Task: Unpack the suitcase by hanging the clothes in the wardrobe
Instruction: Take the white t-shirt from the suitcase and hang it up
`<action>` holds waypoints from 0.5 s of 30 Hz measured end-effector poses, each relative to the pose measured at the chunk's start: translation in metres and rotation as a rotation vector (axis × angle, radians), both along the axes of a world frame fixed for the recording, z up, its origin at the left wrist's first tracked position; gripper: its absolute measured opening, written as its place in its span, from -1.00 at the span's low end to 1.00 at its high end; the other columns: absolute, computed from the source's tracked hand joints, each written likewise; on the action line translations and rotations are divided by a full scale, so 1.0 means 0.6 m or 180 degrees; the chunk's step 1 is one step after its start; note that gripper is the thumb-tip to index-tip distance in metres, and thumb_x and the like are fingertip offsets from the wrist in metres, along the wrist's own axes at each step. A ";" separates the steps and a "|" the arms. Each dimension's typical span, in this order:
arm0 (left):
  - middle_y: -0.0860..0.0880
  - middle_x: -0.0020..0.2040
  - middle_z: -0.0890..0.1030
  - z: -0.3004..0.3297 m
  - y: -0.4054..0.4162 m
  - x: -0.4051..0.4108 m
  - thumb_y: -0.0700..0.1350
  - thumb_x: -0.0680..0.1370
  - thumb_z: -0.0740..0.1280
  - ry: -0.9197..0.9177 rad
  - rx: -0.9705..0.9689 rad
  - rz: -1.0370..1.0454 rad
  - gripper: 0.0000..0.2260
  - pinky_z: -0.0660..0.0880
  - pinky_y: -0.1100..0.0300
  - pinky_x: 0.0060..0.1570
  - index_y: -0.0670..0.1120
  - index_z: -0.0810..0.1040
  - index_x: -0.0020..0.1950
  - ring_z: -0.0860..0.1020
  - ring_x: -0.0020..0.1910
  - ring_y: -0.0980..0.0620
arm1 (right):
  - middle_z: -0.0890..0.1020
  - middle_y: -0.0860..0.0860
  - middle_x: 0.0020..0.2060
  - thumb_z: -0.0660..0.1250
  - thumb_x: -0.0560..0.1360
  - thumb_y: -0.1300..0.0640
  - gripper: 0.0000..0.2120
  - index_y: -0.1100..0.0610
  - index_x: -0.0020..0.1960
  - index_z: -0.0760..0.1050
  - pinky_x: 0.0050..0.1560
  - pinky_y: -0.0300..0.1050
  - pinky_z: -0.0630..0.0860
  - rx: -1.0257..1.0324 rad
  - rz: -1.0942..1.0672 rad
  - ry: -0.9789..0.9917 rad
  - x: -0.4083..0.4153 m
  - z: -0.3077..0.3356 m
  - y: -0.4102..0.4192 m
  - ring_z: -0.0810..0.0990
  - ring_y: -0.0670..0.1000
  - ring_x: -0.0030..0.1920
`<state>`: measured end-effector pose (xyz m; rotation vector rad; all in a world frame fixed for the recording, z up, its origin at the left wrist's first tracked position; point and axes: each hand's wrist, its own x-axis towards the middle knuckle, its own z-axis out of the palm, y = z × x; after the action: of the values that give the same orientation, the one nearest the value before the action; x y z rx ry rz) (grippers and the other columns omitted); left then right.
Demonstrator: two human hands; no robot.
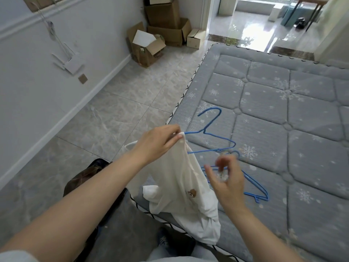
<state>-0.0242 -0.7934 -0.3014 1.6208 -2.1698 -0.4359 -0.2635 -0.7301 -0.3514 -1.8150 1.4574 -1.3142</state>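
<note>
A cream shirt with a small bear patch hangs over the near edge of the grey quilted mattress. My left hand pinches the shirt's shoulder together with one end of a blue wire hanger, whose hook points away across the mattress. My right hand hovers beside the shirt, blurred, with loosely curled fingers holding nothing that I can make out. A second blue hanger lies flat on the mattress, partly behind that hand. Neither a suitcase nor a wardrobe is in view.
Cardboard boxes are piled in the far corner by a doorway. Grey tiled floor runs between the wall on the left and the mattress. A dark bag sits on the floor under my left forearm.
</note>
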 end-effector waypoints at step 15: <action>0.08 -0.28 0.47 0.046 0.012 -0.014 0.14 0.62 0.16 0.0371 -0.0090 -0.0373 -0.77 0.45 0.01 -0.27 0.04 0.49 -0.06 0.44 -0.28 0.09 | 0.53 -0.06 -0.19 0.47 0.28 -0.17 -0.59 -0.16 0.01 0.35 -0.27 -0.13 0.43 0.2883 0.0393 0.0297 0.076 -0.093 -0.061 0.53 -0.07 -0.24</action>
<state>-0.0326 -0.7859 -0.2736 1.4219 -2.1801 -0.5183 -0.2181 -0.7666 -0.4071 -1.3141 1.5842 -0.3705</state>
